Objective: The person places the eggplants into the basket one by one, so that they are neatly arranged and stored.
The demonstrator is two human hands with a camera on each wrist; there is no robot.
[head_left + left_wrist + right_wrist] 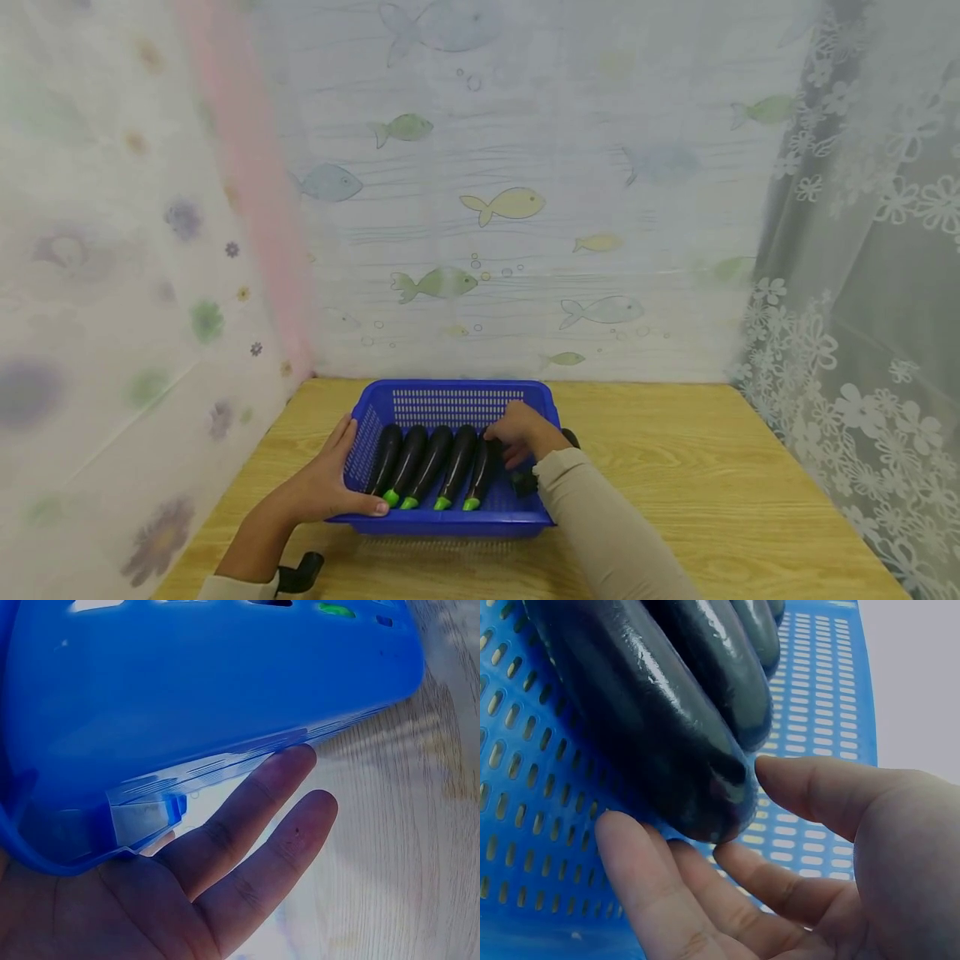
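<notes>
A blue perforated plastic basket point(450, 525) stands on the wooden table. Several dark eggplants point(427, 471) with green stem ends lie side by side in it, stems toward the front rim. My left hand point(326, 483) holds the basket's front left corner, thumb over the rim and fingers along the outer wall; two extended fingers point(262, 825) show under that wall in the left wrist view. My right hand point(525, 433) reaches inside, at the far end of the rightmost eggplant point(652, 727). In the right wrist view its thumb and fingers spread loosely around that tip, not closed on it.
The wooden table point(675, 467) extends to the right of the basket. Fish-patterned sheeting point(510, 250) hangs behind it, with flowered sheets at both sides. A black wrist device point(302, 573) sits at my left wrist, and another point(523, 482) shows below my right wrist.
</notes>
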